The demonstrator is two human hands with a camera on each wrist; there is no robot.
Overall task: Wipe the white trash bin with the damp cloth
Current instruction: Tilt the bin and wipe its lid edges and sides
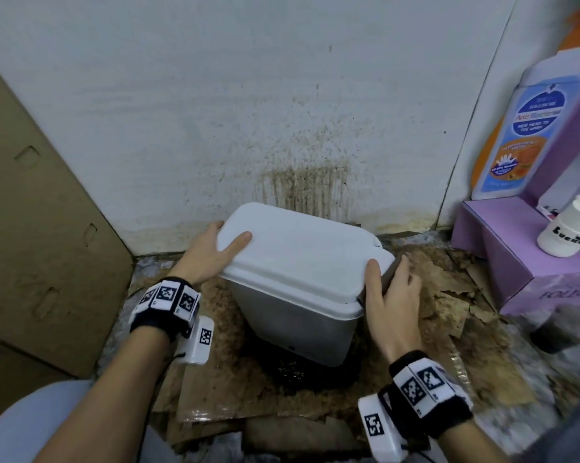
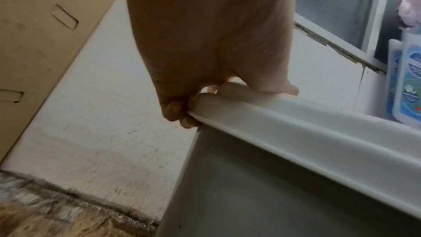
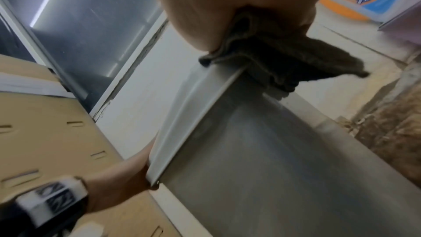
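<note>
Right hand (image 1: 390,295) clamps cloth (image 3: 273,57) on bin (image 1: 298,262) at 3 o'clock, left hand (image 1: 211,259) gripping 9; we should press firmly.

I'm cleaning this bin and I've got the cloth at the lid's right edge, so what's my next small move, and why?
Probably slide the right hand with the cloth along the lid rim toward you. The cloth is bunched against the lid's right edge, and the left hand grips the opposite edge, steadying the bin.

The trash bin (image 1: 302,285) stands before the wall (image 1: 248,95), cardboard (image 1: 31,228) to its left, a box (image 1: 522,259) to its right.
</note>
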